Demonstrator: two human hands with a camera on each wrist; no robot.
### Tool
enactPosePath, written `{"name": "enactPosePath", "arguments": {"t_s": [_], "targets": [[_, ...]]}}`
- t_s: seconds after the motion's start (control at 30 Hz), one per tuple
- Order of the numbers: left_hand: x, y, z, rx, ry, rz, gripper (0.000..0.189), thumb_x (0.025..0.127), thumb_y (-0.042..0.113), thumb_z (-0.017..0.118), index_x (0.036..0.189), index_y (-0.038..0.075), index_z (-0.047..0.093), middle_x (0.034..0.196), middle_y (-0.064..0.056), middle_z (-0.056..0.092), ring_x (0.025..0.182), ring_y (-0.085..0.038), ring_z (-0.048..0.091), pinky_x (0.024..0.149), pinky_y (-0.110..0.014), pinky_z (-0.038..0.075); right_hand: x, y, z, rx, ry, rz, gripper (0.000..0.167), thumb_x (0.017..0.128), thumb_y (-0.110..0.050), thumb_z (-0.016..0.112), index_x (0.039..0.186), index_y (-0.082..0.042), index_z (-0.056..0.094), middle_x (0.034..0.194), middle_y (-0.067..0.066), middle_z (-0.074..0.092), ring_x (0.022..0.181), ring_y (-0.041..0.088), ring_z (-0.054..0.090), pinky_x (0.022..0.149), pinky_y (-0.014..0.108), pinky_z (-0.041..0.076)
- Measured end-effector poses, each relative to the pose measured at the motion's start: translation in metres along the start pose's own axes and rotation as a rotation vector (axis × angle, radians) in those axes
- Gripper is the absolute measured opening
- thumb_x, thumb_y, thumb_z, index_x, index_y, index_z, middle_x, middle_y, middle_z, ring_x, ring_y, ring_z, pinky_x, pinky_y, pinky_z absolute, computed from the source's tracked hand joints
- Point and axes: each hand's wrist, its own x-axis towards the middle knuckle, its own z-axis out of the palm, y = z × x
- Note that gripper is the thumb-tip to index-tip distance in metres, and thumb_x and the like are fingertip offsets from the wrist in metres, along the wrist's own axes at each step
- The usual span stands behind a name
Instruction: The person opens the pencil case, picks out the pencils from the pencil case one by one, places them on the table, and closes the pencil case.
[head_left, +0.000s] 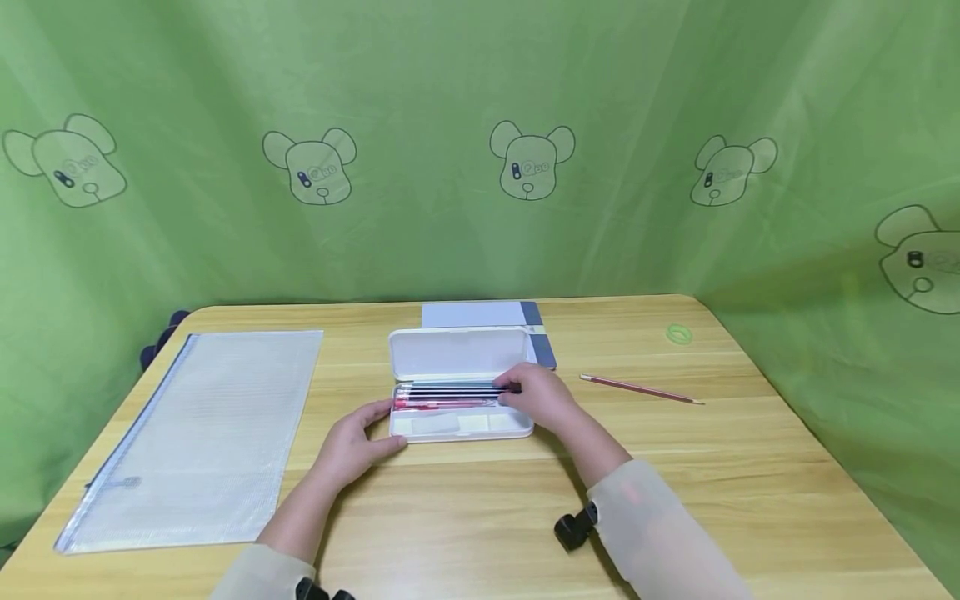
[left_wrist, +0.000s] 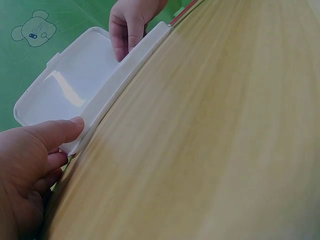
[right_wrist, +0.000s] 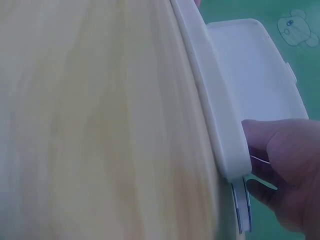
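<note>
pencil case [head_left: 461,354] lies open on the table [head_left: 465,517], pencils [head_left: 450,391] inside. left hand [head_left: 351,446] grips its left end. right hand [head_left: 543,396] is at the pencils' right ends, whether pinching i cannot tell.

Glossy Plastic, Grained Wood

At the head view's centre, the white pencil case [head_left: 461,354] is showing smooth plastic, its lid [left_wrist: 74,75] catching a glossy streak in the left wrist view. Below, the tabletop [head_left: 450,517] is displaying smooth wood grain. At left, the translucent plastic pouch [head_left: 202,433] is looking finely textured; across the top, cloth curtain [head_left: 420,75] is faintly shining.
</note>
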Motion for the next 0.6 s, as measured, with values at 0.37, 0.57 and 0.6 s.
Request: {"name": "enactPosePath", "arguments": {"t_s": [0.37,0.57,0.6], "targets": [[0.0004,-0.0009,0.0002,0.000,-0.001,0.001,0.065,0.081,0.027,0.080,0.138,0.007,0.055,0.141,-0.013,0.058,0.140,-0.035,0.043,0.119,-0.052,0.029,0.0030,-0.0044,0.0019,-0.135,0.011,-0.036,0.020,0.087,-0.010,0.072,0.107,-0.010,0.076,0.109,0.008,0.072,0.107,0.025,0.065,0.099,0.043,0.052],[0.0010,-0.0001,-0.0002,0.012,-0.001,0.007,0.065,0.081,0.026,0.079,0.138,0.007,0.055,0.140,-0.013,0.058,0.139,-0.035,0.043,0.119,-0.052,0.030,0.0026,-0.0049,0.0020,-0.133,0.009,-0.035,0.020,0.088,-0.010,0.071,0.107,-0.009,0.076,0.106,0.008,0.071,0.104,0.025,0.065,0.098,0.042,0.052],[0.0011,-0.0001,-0.0002,0.012,-0.001,0.008,0.065,0.081,0.026,0.079,0.138,0.007,0.055,0.140,-0.013,0.058,0.139,-0.035,0.043,0.119,-0.052,0.030,0.0026,-0.0050,0.0021,-0.131,0.007,-0.034,0.020,0.088,-0.010,0.071,0.107,-0.009,0.076,0.106,0.008,0.071,0.104,0.025,0.064,0.098,0.042,0.052]]}}
